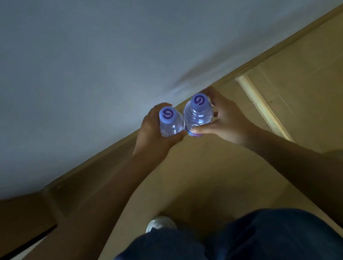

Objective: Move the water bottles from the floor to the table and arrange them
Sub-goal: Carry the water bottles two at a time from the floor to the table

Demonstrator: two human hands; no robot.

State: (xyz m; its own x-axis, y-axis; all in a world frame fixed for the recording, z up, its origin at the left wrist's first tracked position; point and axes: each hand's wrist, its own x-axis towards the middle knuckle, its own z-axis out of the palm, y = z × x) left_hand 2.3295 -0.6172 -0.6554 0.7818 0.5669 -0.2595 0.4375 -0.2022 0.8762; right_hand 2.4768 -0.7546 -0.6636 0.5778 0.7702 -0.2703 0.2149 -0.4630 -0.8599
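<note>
While hands [190, 127] grip them, clear bottles [184, 119] touch, lilac-capped.

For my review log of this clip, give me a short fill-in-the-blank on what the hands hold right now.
1. Each hand grips one water ____.
2. The left hand holds the left bottle, the right hand the right bottle; both caps are ____ in colour.
3. The two bottles stand side by side and ____.

Missing: bottle; blue; upright
</note>
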